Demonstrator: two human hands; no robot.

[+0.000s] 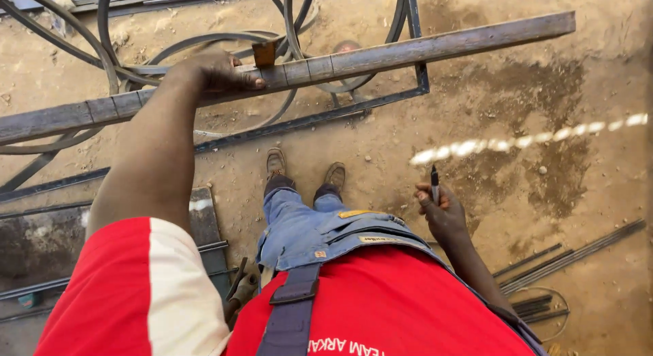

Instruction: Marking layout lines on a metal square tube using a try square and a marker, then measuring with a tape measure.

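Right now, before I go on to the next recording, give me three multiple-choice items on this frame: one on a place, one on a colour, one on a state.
1. Where does the left hand rest?
A. on the long metal bar
B. on the dirt ground
C. on the person's knee

2. What colour is most of the shirt?
A. green
B. red
C. black

3. What does the right hand hold?
A. nothing, it is open
B. a hammer
C. a marker pen, tip up

Answers:
1. A, the fingers curl over the top of the bar, beside a small brown block.
2. B, the chest and sleeve are red, with a white stripe on the sleeve.
3. C, the fingers close round a dark pen that points upward, away from the bar.
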